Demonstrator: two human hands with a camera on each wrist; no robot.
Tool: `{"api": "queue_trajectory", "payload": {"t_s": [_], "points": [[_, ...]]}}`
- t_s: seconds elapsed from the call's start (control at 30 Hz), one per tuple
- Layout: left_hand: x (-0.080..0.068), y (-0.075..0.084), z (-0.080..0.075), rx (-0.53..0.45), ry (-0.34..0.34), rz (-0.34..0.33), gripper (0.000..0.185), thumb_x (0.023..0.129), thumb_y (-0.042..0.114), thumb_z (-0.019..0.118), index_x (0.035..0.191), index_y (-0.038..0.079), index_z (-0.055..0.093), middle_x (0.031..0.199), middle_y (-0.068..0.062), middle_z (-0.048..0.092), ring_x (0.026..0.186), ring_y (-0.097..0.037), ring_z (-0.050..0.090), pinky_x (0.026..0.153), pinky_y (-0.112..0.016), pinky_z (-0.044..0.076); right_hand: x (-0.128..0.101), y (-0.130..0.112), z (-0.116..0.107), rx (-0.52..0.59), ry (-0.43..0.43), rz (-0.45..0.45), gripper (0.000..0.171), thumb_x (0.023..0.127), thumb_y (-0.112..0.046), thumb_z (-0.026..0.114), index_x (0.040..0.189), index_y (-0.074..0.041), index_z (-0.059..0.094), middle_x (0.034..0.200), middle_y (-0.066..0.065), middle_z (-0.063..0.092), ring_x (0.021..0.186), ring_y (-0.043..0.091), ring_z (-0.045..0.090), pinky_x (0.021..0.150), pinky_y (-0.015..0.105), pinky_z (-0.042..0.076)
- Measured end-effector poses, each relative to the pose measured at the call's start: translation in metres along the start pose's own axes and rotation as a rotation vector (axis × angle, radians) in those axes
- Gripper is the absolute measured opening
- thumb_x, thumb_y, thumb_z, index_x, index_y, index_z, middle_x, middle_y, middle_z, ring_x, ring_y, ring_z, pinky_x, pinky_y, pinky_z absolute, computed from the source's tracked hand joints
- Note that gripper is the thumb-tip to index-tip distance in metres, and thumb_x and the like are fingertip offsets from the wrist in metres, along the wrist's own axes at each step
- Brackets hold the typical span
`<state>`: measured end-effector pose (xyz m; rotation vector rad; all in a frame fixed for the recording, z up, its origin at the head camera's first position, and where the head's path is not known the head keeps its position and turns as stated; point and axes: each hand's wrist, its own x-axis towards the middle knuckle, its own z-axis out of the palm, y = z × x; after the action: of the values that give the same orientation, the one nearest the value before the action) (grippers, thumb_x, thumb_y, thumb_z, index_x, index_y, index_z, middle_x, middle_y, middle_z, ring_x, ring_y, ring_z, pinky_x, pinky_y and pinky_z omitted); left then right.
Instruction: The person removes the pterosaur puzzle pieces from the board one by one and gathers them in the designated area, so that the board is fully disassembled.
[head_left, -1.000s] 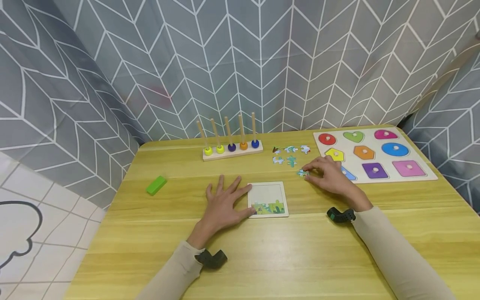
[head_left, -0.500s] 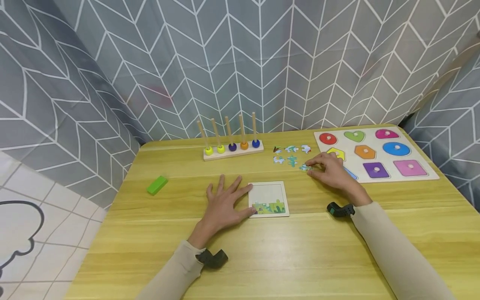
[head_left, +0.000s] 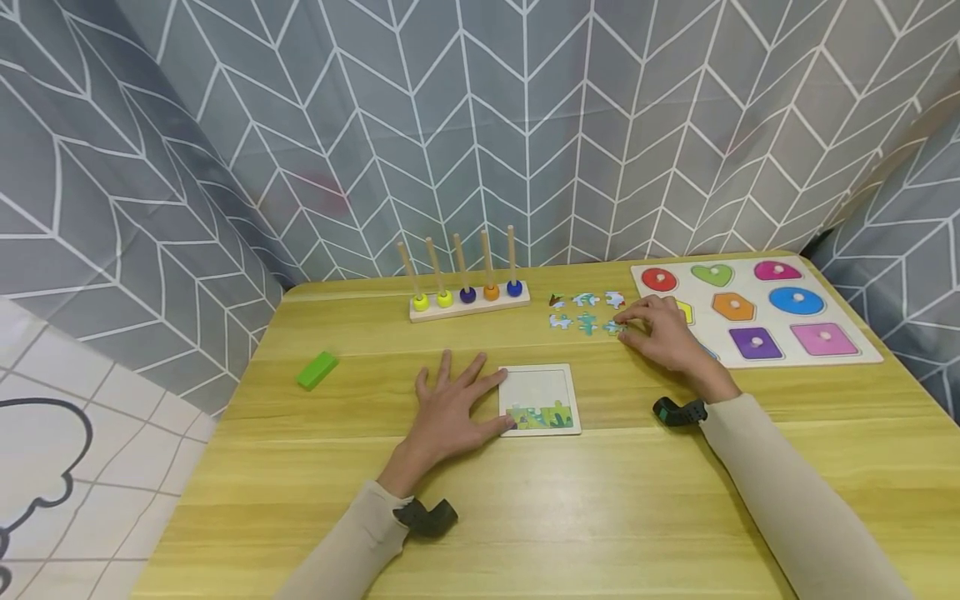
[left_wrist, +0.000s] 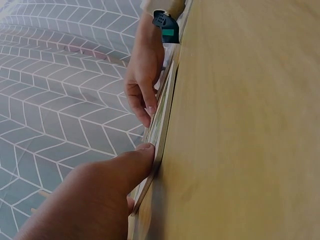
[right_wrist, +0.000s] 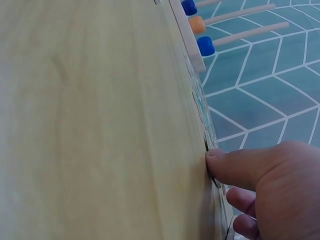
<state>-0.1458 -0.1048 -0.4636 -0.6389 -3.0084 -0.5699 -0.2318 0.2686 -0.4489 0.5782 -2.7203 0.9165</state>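
My left hand (head_left: 452,414) lies spread on the table at the left side of a small square puzzle tray (head_left: 575,398). Its thumb and index finger touch the tray's edge, and in the left wrist view the thumb (left_wrist: 135,162) presses on the rim. Green jigsaw pieces (head_left: 542,417) fill the tray's lower part; bare white board shows above. Farther right, my right hand (head_left: 663,337) pinches a blue-green jigsaw piece (head_left: 612,327) low at the table, its thumb (right_wrist: 232,162) along the near edge. Several loose jigsaw pieces (head_left: 587,322) lie in two rows just left of it.
A pegged counting stand (head_left: 468,307) with coloured beads stands at the back. The shape-puzzle board (head_left: 780,318) with knobbed pieces lies right, partly under my right hand. A green block (head_left: 317,370) lies far left. A patterned curtain (head_left: 480,125) hangs behind the table.
My right hand has moved the jigsaw piece away from me, bringing it to the right end of the front row of loose pieces. The left hand stays at the tray.
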Motion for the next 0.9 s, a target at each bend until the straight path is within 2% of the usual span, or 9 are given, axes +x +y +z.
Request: {"api": "queue_trajectory", "payload": {"t_s": [0.13, 0.53, 0.67, 0.8, 0.9], "points": [[0.000, 0.000, 0.001, 0.006, -0.004, -0.003, 0.074, 0.086, 0.074, 0.057, 0.152, 0.043, 0.044, 0.170, 0.003, 0.026, 0.157, -0.049, 0.004, 0.116, -0.076, 0.000, 0.001, 0.002, 0.001, -0.002, -0.001, -0.009, 0.020, 0.092, -0.007, 0.072, 0.111, 0.000, 0.075, 0.119, 0.025, 0.063, 0.112, 0.042, 0.042, 0.088, 0.049, 0.028], [0.001, 0.000, 0.000, 0.020, -0.009, -0.004, 0.074, 0.086, 0.075, 0.056, 0.152, 0.042, 0.044, 0.169, 0.003, 0.027, 0.157, -0.049, 0.004, 0.116, -0.075, 0.001, 0.005, 0.002, -0.002, 0.014, -0.008, 0.011, 0.027, 0.093, -0.005, 0.068, 0.118, 0.003, 0.071, 0.122, 0.028, 0.064, 0.111, 0.040, 0.043, 0.089, 0.048, 0.028], [0.001, 0.000, -0.001, 0.024, -0.004, -0.001, 0.074, 0.087, 0.075, 0.055, 0.153, 0.043, 0.044, 0.169, 0.003, 0.026, 0.157, -0.050, 0.004, 0.116, -0.075, 0.000, 0.005, 0.000, 0.000, 0.039, 0.024, 0.023, 0.028, 0.092, -0.004, 0.069, 0.120, 0.003, 0.071, 0.122, 0.027, 0.064, 0.112, 0.041, 0.043, 0.089, 0.047, 0.027], [0.002, 0.000, -0.001, 0.028, -0.011, -0.002, 0.074, 0.087, 0.076, 0.053, 0.153, 0.044, 0.043, 0.170, 0.004, 0.025, 0.157, -0.049, 0.003, 0.117, -0.075, 0.000, 0.003, -0.007, 0.005, 0.067, 0.066, 0.027, 0.028, 0.091, -0.005, 0.070, 0.119, 0.002, 0.071, 0.120, 0.027, 0.065, 0.110, 0.041, 0.043, 0.086, 0.047, 0.025], [0.002, 0.000, -0.001, 0.027, -0.015, -0.004, 0.074, 0.087, 0.076, 0.053, 0.153, 0.044, 0.042, 0.170, 0.004, 0.025, 0.157, -0.049, 0.003, 0.117, -0.075, 0.001, 0.001, -0.017, 0.010, 0.087, 0.062, 0.022, 0.028, 0.092, -0.006, 0.071, 0.119, 0.001, 0.072, 0.120, 0.025, 0.065, 0.107, 0.037, 0.043, 0.085, 0.046, 0.026]]}}
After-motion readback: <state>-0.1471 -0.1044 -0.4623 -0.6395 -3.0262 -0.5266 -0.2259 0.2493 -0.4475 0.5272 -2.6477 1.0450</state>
